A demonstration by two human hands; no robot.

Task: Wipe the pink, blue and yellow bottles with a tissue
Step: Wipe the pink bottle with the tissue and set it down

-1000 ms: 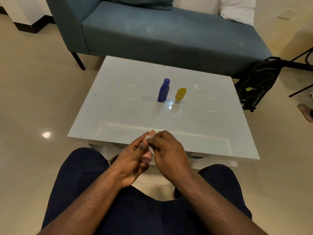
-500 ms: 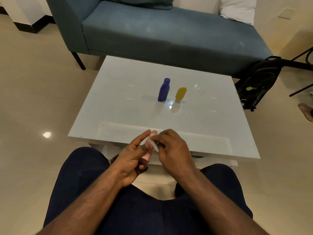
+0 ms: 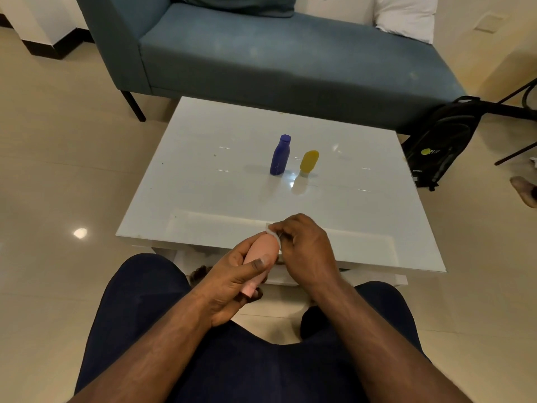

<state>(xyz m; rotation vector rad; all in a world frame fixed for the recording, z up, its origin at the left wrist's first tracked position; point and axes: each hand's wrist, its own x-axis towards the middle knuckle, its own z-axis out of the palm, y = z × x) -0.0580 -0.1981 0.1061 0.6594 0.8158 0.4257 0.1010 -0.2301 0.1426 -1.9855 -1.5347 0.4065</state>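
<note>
My left hand (image 3: 232, 282) grips the pink bottle (image 3: 259, 253) at the near edge of the white table (image 3: 203, 199), its rounded end tilted up and away from me. My right hand (image 3: 305, 251) pinches a small white tissue (image 3: 272, 230) against that upper end. The blue bottle (image 3: 280, 155) stands upright near the table's middle. The yellow bottle (image 3: 309, 162) stands just right of it, cap down.
A blue-grey sofa (image 3: 276, 53) runs along the table's far side, with a white pillow (image 3: 406, 16) at its right end. A black backpack (image 3: 441, 141) sits on the floor to the right. My knees are below the table's near edge.
The pink bottle has turned in my left hand and shows much more of its body. My right hand has moved the tissue up to the bottle's top end.
</note>
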